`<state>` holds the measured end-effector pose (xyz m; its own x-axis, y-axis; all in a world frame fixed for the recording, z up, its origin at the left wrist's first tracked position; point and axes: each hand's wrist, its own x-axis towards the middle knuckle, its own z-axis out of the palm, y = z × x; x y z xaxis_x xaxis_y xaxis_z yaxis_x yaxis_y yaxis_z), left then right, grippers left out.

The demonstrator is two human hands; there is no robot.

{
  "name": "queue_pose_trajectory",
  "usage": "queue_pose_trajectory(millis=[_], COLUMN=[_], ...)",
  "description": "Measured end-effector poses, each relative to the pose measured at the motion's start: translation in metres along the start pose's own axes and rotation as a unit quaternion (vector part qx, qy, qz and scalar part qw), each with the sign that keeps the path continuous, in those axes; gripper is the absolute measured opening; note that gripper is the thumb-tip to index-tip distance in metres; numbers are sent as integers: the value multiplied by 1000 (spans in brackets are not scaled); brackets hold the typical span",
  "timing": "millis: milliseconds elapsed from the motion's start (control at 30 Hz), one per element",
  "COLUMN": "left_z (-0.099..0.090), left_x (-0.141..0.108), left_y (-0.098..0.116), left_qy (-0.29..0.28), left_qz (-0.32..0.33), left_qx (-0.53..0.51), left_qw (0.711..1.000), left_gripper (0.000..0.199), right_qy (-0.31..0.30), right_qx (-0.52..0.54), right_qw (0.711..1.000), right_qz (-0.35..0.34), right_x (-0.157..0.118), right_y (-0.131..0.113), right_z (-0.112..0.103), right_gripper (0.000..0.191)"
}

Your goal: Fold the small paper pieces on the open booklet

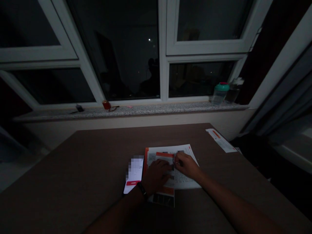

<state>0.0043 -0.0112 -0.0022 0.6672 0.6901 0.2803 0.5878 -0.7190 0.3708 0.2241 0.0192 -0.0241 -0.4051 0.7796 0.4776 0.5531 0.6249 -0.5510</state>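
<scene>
A printed paper strip (163, 191) with orange bands lies over a larger white printed sheet (187, 178) on the brown table. My left hand (157, 174) rests palm down on the strip, its fingers stretched out toward the right edge. A dark band circles that wrist. At the strip's upper right edge, my right hand (186, 165) is closed in a pinch on the paper; the fingertips partly hide the spot. Left of the papers, beside my left wrist, lies a phone (135, 172) with a lit screen and a red button.
A torn-edged paper piece (220, 141) lies at the table's (104, 146) right edge. On the granite windowsill (146, 110) stand a teal-lidded bottle (220, 92), a clear bottle (234, 91), a small red object (106, 104) and a dark one (79, 108). The room is dim.
</scene>
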Motion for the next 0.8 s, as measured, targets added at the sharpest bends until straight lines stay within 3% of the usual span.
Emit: queue_pose_trajectory(millis=[233, 500, 700, 800], left_z=[2, 4, 4, 4], left_x=[-1, 0, -1, -1], left_y=[0, -2, -1, -1], left_qy=[-2, -2, -5, -6], left_qz=[-22, -16, -13, -16], left_qx=[2, 5, 12, 15], left_qw=[1000, 1000, 1000, 1000], left_gripper=[35, 37, 40, 40], right_qy=[-83, 1, -73, -64], right_qx=[44, -27, 23, 14], right_qw=[990, 1000, 992, 994], right_qz=[-107, 2, -102, -89], right_x=[-6, 2, -4, -3], right_y=[-1, 1, 3, 2], right_z=[-1, -1, 0, 1], right_gripper=[17, 16, 18, 18])
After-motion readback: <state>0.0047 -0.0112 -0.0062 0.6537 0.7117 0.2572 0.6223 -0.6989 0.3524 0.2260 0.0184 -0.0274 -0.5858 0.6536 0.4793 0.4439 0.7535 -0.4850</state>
